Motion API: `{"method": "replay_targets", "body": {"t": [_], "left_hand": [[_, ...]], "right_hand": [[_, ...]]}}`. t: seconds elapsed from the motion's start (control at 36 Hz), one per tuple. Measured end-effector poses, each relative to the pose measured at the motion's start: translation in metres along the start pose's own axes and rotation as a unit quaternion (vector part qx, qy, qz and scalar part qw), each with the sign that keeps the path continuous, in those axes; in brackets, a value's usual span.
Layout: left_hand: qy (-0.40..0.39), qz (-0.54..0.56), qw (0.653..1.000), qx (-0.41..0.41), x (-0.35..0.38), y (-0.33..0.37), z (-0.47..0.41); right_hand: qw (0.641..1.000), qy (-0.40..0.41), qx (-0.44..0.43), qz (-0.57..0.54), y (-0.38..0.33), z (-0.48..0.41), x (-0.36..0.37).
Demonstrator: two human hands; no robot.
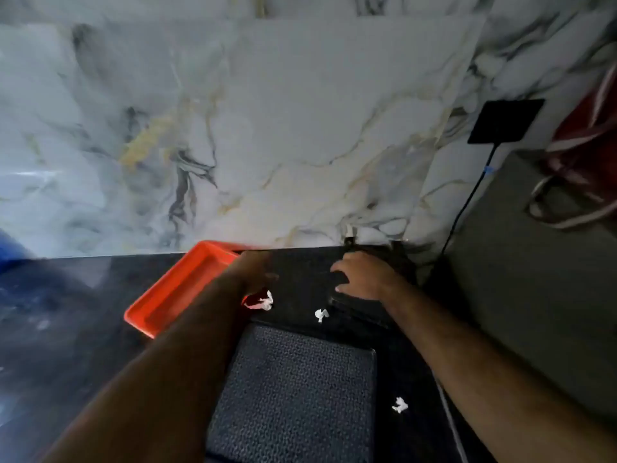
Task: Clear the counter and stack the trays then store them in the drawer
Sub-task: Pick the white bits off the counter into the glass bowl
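Observation:
An orange tray (177, 292) lies at an angle on the dark counter (66, 322), near the marble wall. My left hand (253, 272) lies over the tray's right rim and seems to grip it; the fingers are blurred. My right hand (364, 275) grips a small black tray (354, 310) at the back right, fingers on top and thumb at its near edge. A larger black textured tray (293, 392) sits in front, between my forearms. White paper scraps lie beside my left wrist (265, 300), in the middle (321, 315) and at the front right (399, 405).
A marble backsplash (267, 128) rises behind the counter. On the right stands a grey box-like appliance (534, 279) with red and white fabric (587, 135) on top. A black plug plate (504, 120) and its cable hang on the wall next to it.

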State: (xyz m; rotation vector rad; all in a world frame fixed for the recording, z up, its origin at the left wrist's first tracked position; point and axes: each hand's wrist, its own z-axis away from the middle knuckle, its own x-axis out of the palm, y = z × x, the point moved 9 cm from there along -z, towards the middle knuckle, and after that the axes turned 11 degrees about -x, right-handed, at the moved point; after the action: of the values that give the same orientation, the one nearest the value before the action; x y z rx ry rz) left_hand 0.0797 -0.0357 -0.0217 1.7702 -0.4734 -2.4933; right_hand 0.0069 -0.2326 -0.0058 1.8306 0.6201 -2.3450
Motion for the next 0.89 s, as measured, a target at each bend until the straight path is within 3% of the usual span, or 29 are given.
{"method": "replay_targets", "body": {"t": [0.14,0.36,0.53,0.69,0.89], "left_hand": [[-0.064,-0.041,0.996,-0.044,0.093,-0.013,-0.017],[-0.007,-0.091,0.991,-0.093,0.148,-0.031,-0.037],[0.030,-0.065,0.994,-0.082,0.156,-0.033,-0.053],[0.035,0.021,0.998,0.044,0.154,0.031,-0.035],[-0.042,-0.039,0.974,0.218,0.193,0.154,0.052]], "right_hand": [[0.997,-0.005,0.032,-0.070,0.001,-0.014,0.082],[0.992,0.036,0.047,-0.114,0.010,-0.037,0.154],[0.996,0.049,0.042,-0.063,0.018,-0.036,0.165],[0.983,0.101,0.109,-0.106,0.050,0.008,0.149],[0.948,0.177,0.243,-0.101,0.094,0.132,0.146]]}}
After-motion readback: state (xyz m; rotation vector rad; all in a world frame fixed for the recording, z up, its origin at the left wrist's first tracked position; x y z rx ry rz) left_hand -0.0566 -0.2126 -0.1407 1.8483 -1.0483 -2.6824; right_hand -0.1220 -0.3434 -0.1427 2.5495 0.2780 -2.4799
